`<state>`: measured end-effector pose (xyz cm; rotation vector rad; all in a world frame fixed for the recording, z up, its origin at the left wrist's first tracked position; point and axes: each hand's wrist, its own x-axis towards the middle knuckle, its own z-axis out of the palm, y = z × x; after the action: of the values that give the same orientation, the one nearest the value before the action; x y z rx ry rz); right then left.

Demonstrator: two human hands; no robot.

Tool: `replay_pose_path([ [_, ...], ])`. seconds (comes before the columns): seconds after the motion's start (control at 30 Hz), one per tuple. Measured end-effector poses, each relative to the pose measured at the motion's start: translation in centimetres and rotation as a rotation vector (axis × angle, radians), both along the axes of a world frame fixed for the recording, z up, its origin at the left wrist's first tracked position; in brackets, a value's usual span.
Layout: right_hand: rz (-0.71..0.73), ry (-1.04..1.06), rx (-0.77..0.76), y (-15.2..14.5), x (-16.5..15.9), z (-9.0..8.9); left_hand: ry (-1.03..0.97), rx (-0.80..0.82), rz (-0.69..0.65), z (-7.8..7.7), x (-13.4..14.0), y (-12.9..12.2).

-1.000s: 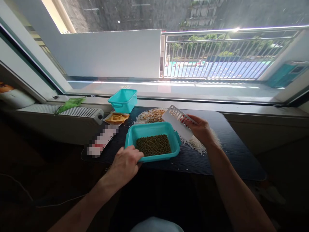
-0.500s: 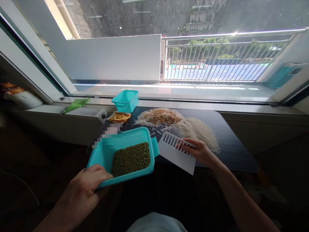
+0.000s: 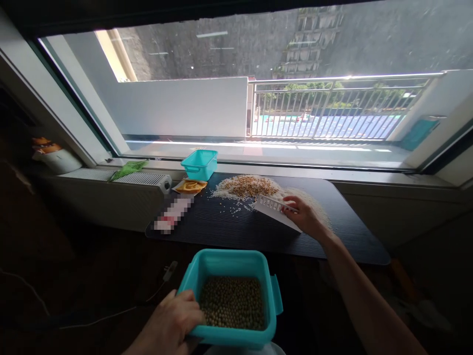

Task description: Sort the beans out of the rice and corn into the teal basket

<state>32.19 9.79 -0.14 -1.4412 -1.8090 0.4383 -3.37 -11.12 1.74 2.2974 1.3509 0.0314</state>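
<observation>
My left hand point(image 3: 177, 318) grips the near left rim of a turquoise plastic tub point(image 3: 231, 255), held low in front of the table's near edge. Green beans point(image 3: 232, 301) cover its bottom. My right hand point(image 3: 301, 214) pinches a white slotted scraper point(image 3: 275, 213) by its slotted end, tilted over the dark table point(image 3: 236, 234). Right behind the scraper lies a heap of white rice point(image 3: 314, 204), partly hidden by that hand. Left of it, yellow corn kernels point(image 3: 253, 185) sit on more rice, with loose grains scattered toward me.
An empty turquoise tub point(image 3: 199, 167) stands at the table's back left, before the window. Near it are a packet of yellow food point(image 3: 190, 186) and a blurred-out item point(image 3: 173, 214). A radiator point(image 3: 150, 182) carries a green cloth point(image 3: 129, 170). A white cord point(image 3: 98, 323) hangs lower left.
The bean tub has moved toward me and to the right, off the table. My right hand has shifted the scraper slightly up and turned it more edge-on. The view has tilted upward.
</observation>
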Motion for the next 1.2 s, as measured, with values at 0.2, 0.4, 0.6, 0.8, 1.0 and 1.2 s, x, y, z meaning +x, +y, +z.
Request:
replay_pose_path([
  [0.2,-0.021,0.178,-0.064,-2.1,-0.7,-0.2,0.019,0.001,0.034,-2.2,1.4,0.4],
  [0.4,-0.107,0.226,-0.072,-1.3,-1.2,1.6,0.073,-0.091,0.015,-2.1,1.9,2.1],
  [0.6,-0.106,0.199,-0.139,1.2,-1.8,2.7,0.165,-0.186,-0.034,-2.9,1.8,3.5],
  [0.8,-0.081,0.230,-0.203,1.9,-2.6,2.8,0.191,-0.160,-0.030,-3.6,1.3,4.1],
  [1.0,-0.073,0.291,-0.238,1.3,-2.8,2.9,0.145,-0.176,0.009,-3.8,1.1,3.9],
  [1.2,-0.082,0.318,-0.255,1.2,-3.0,2.3,0.046,-0.143,0.047,-3.6,0.2,3.4],
])
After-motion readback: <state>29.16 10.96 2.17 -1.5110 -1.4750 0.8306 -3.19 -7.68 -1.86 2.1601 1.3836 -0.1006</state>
